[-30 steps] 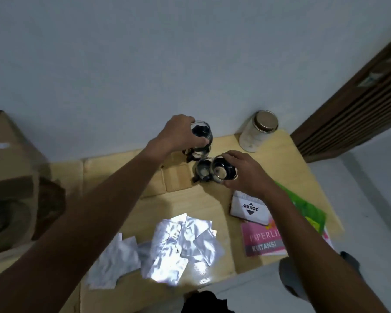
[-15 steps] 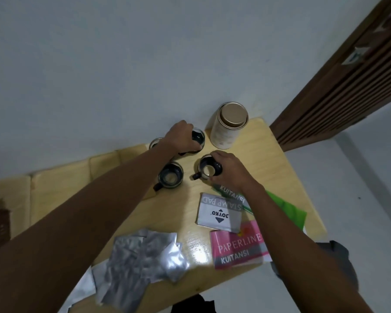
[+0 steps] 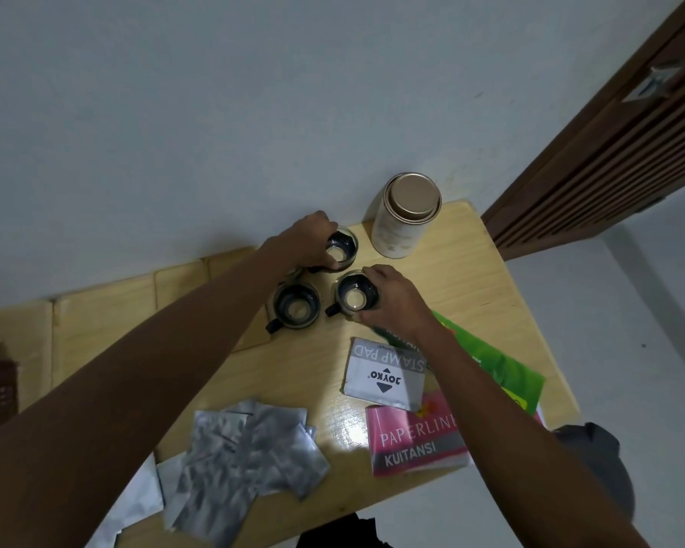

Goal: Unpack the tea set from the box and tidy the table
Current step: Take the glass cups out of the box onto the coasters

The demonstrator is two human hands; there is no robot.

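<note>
Head view: both hands clamp small dark glass cups, left hand at 12 o'clock, right hand at 3, probably grouping them on the wooden table.

A lidded cylindrical tin stands upper right of centre on the wooden bench. Lower right lie a stamp pad box, a pink receipt book and a green packet.
</note>
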